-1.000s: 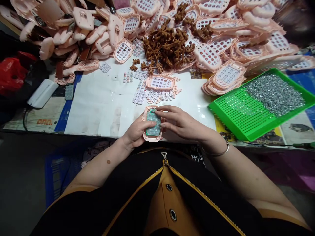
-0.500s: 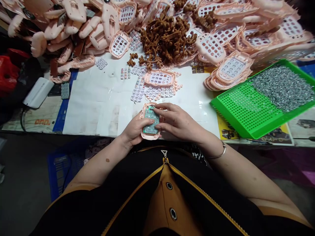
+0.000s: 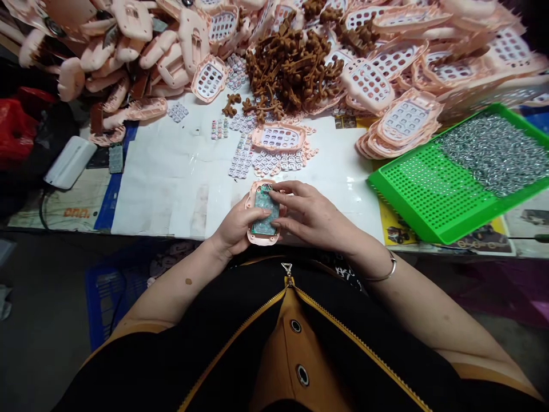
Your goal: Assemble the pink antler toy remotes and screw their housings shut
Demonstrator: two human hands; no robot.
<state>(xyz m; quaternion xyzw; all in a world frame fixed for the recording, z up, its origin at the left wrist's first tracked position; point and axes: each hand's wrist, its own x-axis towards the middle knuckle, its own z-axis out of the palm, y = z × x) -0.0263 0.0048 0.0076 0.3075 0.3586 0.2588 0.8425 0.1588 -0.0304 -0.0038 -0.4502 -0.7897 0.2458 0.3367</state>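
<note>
In front of me I hold a small pink plastic casing (image 3: 262,239) with a green circuit board (image 3: 265,216) lying in it. My left hand (image 3: 238,227) wraps around the casing's lower left side, its thumb across the board. My right hand (image 3: 311,214) comes in from the right, with its fingertips pressing on the board's upper part. Part of the board is hidden under my fingers. Just beyond my hands lie loose grey-white rubber keypads (image 3: 241,164) and a pink keypad frame (image 3: 278,138).
White paper (image 3: 163,194) covers the table. Heaps of pink casings (image 3: 369,83) and brown moulded sprues (image 3: 291,68) fill the far side. At right, a green perforated tray (image 3: 429,194) holds small metal pieces (image 3: 493,151). A white box (image 3: 71,163) and a red bag (image 3: 17,131) lie left.
The casing and board have turned slightly between my hands. The whole table sits a little higher and further left in view. My hands keep their hold.
</note>
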